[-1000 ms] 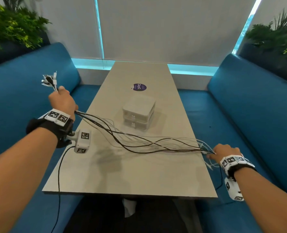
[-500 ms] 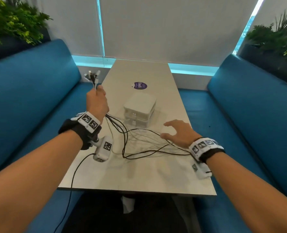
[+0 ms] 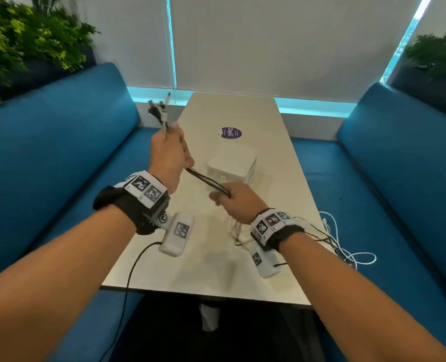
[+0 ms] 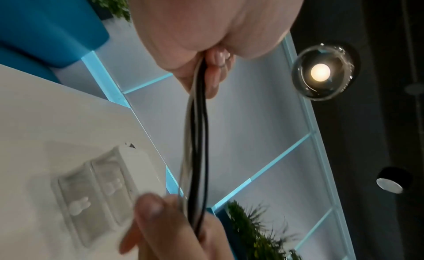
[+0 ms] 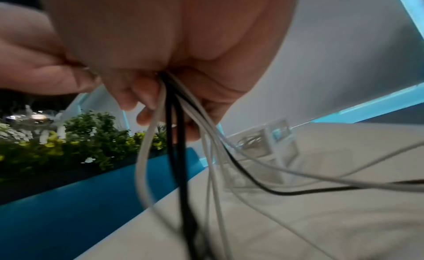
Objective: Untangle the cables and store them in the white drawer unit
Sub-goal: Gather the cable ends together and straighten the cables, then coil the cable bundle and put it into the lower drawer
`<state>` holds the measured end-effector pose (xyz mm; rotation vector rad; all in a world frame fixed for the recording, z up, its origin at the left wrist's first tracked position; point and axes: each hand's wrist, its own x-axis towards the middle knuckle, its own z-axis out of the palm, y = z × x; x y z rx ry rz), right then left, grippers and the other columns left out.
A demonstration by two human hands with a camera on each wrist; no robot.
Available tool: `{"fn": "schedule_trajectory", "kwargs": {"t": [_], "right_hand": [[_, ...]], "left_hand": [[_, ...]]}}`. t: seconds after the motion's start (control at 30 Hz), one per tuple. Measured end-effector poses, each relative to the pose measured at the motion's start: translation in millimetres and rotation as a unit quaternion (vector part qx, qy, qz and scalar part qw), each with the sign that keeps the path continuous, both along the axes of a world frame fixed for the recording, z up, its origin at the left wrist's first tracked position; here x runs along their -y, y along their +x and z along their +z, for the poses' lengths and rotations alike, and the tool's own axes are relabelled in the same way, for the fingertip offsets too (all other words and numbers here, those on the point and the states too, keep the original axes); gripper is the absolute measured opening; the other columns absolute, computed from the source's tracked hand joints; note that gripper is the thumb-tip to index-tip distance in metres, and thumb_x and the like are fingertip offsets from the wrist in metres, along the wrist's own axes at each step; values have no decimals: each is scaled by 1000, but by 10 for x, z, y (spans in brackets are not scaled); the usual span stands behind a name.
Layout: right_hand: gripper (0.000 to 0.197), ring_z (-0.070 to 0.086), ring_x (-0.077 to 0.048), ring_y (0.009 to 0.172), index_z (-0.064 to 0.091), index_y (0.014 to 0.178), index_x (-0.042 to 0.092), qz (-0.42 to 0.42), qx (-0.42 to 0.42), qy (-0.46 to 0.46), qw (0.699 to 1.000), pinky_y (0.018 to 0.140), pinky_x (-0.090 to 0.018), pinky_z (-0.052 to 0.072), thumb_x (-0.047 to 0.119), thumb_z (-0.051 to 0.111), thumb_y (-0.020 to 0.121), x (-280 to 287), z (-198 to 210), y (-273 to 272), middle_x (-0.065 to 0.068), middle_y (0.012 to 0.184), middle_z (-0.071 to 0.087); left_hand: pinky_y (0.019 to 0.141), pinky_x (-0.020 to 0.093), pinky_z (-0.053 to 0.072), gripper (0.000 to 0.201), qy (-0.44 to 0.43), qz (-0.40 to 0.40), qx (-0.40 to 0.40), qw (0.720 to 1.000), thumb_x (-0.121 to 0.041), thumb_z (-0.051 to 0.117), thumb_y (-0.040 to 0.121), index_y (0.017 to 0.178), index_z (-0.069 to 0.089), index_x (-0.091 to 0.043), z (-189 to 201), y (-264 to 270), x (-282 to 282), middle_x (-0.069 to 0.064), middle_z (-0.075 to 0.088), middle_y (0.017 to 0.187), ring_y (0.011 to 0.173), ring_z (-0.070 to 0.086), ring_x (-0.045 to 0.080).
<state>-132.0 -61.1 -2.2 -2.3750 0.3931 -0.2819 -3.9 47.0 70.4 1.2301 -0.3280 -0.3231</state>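
Note:
A bundle of black and white cables (image 3: 206, 182) runs taut between my two hands above the table. My left hand (image 3: 168, 152) grips the bundle near its plug ends (image 3: 159, 108), which stick up past the fist. My right hand (image 3: 238, 202) grips the same cables (image 5: 174, 118) lower down; their loose tails (image 3: 347, 246) trail off the table's right edge onto the seat. In the left wrist view the cables (image 4: 198, 136) hang from my left hand's fingers (image 4: 215, 73) down to my right hand (image 4: 174, 227). The white drawer unit (image 3: 232, 163) stands mid-table, just beyond my hands, drawers closed.
The long grey table (image 3: 216, 270) sits between two blue benches (image 3: 46, 165). A round purple sticker (image 3: 231, 133) lies beyond the drawer unit. Plants stand behind both benches. A black wire (image 3: 130, 283) hangs from my left wrist camera.
My left hand moved in from the left bench to above the table. My right hand came from the table's right edge, opened, then took hold of the bundle close to my left hand.

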Motion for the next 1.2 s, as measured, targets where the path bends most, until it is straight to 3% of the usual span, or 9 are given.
{"fn": "schedule_trajectory", "kwargs": {"t": [0.27,0.3,0.33,0.37,0.4,0.53,0.73,0.87,1.2], "right_hand": [[29,56,-25,79,52,74,25,-161,-241,-156,944,67,-30,41,41,48,98,1057,-617,-1105,-3,81,61],[28,56,-25,80,51,75,25,-190,-260,-163,933,67,-31,43,39,47,98,1168,-693,-1263,-2,81,60],[26,57,-26,80,50,76,24,-214,-276,-168,922,68,-32,47,37,46,98,1266,-752,-1384,-3,83,61],[24,57,-26,80,50,76,23,-234,-290,-171,912,70,-33,49,34,45,97,1340,-789,-1477,-5,86,63],[22,58,-27,78,51,77,21,-258,-297,-169,903,70,-34,51,31,44,95,1407,-803,-1565,-7,88,64],[24,60,-26,67,58,76,17,-374,-298,-150,865,60,-31,51,27,43,93,1697,-844,-1952,-6,76,61],[40,63,-21,67,60,79,18,-328,-345,-134,869,55,-29,45,57,59,88,1856,-751,-1911,-1,75,64],[97,60,-20,111,49,122,28,-203,-315,-57,925,93,-42,49,91,65,50,1868,-647,-1634,5,131,58],[130,19,-20,149,12,157,30,-61,-165,-113,978,121,-43,20,90,62,54,782,-163,-746,3,164,18]], "left_hand": [[46,15,39,31,-52,159,-120,979,-24,35,105,74,36,-17,90,669,-372,-3,52,46,36,51,6],[40,22,17,34,-34,157,-117,980,-24,33,106,73,36,-17,71,650,-381,-5,20,43,58,71,10],[108,42,19,36,-15,152,-108,982,-26,31,107,72,35,-18,18,631,-355,13,15,136,100,71,22],[98,36,49,37,3,156,-105,982,-27,31,107,71,34,-17,-45,585,-320,27,66,117,111,65,30],[95,35,46,36,12,167,-113,979,-27,32,106,72,34,-16,-110,573,-291,24,69,110,109,66,30],[47,22,33,29,-2,209,-137,968,-26,40,100,72,39,-18,-158,876,-351,0,33,65,54,34,14],[51,14,38,30,-7,198,-118,973,-29,38,103,76,40,-18,-164,817,-250,-2,35,64,49,35,9],[76,33,46,30,-9,163,-113,980,-33,40,102,87,51,-10,-175,677,-58,1,42,74,70,54,4],[48,18,30,36,65,120,-36,990,-32,41,102,69,42,-18,-244,398,69,0,36,62,50,33,15]]}}
